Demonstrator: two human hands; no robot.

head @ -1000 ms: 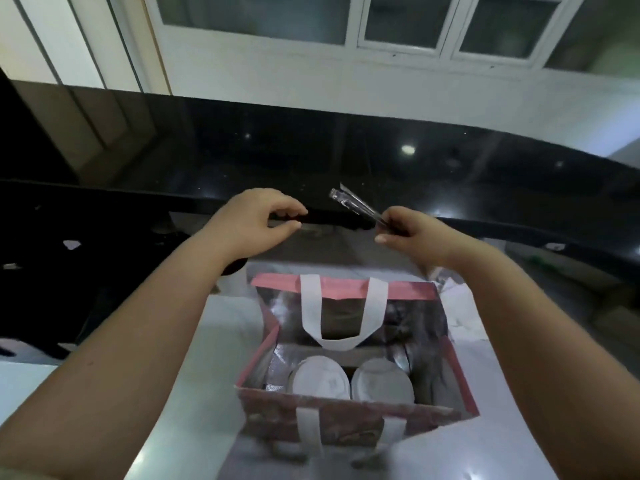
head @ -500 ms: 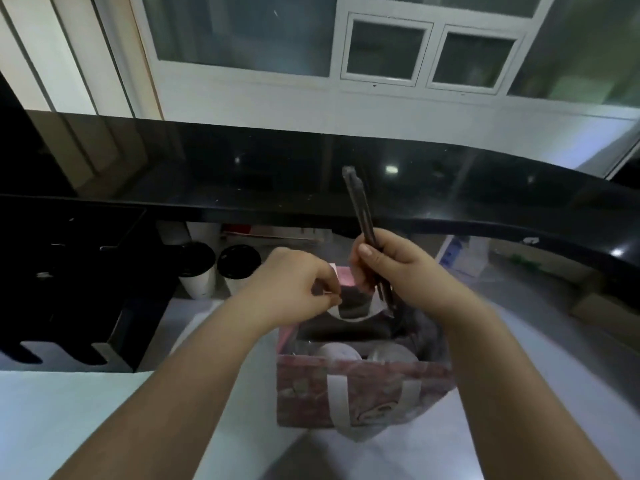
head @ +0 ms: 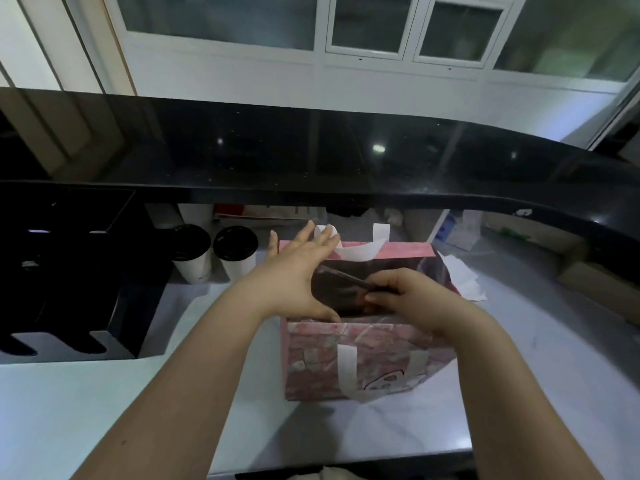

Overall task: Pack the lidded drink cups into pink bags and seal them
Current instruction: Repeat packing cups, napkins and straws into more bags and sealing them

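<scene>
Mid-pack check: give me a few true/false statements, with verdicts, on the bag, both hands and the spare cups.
1. The pink bag stands upright on the white counter. True.
2. The left hand grips the bag's near handle. False: it is spread open over the bag's mouth, fingers reaching the far rim.
3. The right hand pinches a thin dark item over the bag's opening. True.
4. The black-lidded cups stand right of the bag. False: the left cup and the right cup both stand left of it, beside the black organiser.
5. The bag is sealed. False: its mouth is open.
</scene>
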